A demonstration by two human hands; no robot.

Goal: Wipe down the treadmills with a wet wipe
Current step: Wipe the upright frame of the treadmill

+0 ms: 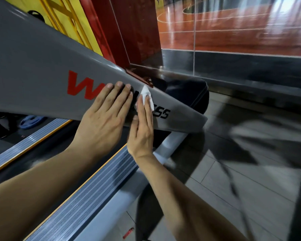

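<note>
Head view shows the right hand (142,129) pressing a white wipe (147,96) flat on the grey arm (42,66) of the treadmill, just past the red W (80,86). Its fingers are straight on the wipe. The left hand (104,119) lies flat and wide on the arm, beside the W, holding nothing. To wipe well, I think: keep the wipe flat, push down, and slide along the arm over the letters.

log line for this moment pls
stage: wiping | right hand: presses wet wipe flat on grey treadmill upright | left hand: flat on upright, no wipe
</note>
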